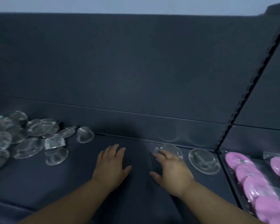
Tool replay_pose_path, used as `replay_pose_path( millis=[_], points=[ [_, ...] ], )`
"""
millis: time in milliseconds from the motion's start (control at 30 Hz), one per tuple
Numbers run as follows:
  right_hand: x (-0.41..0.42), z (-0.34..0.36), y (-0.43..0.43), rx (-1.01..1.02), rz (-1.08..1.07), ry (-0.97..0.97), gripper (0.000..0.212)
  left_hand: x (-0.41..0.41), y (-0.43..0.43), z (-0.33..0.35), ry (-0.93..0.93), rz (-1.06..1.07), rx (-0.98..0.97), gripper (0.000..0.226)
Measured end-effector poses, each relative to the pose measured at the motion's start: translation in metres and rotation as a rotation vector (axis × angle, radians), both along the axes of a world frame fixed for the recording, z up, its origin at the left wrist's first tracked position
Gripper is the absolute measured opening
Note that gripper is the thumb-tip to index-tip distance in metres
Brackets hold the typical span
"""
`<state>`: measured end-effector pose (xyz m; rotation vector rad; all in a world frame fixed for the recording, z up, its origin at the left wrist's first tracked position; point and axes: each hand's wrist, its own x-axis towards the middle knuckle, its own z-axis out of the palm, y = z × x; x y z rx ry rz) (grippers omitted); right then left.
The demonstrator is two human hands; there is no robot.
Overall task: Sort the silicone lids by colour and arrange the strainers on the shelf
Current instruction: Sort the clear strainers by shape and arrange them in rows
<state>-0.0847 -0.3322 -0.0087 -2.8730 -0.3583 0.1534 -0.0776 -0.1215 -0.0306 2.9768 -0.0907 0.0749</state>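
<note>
While the right hand rests spread fingers on a clear lid at the back of the shelf, the left hand lies flat, fingers apart; it seems better to slide this lid gently beside the neighbouring clear lid.

At your far left a heap of clear lids lies jumbled on the dark shelf, some tilted, some overlapping. A single clear lid lies by the back edge, touched by your right hand. A second clear lid lies flat just right of it. Pink lids overlap in a row in the next bay.
</note>
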Motion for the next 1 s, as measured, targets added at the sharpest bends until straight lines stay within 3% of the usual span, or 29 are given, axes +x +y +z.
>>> replay_pose_path(
  millis=[200, 567, 700, 800, 1000],
  points=[
    [-0.009, 0.014, 0.123, -0.012, 0.078, 0.018, 0.069, -0.031, 0.136, 0.014, -0.021, 0.100, 0.018, 0.071],
    [-0.024, 0.014, 0.362, 0.207, 0.165, -0.043, 0.049, -0.086, 0.403, 0.022, -0.148, 0.301, -0.043, 0.062],
    [-0.019, 0.009, 0.401, 0.232, 0.206, -0.046, 0.048, -0.093, 0.443, 0.012, -0.137, 0.340, -0.116, 0.065],
    [-0.008, 0.003, 0.420, 0.236, 0.235, -0.063, 0.047, -0.088, 0.452, 0.008, -0.088, 0.351, -0.170, 0.080],
    [0.019, -0.011, 0.436, 0.272, 0.303, -0.065, 0.047, -0.061, 0.444, -0.003, -0.012, 0.248, -0.289, 0.099]
  ],
)
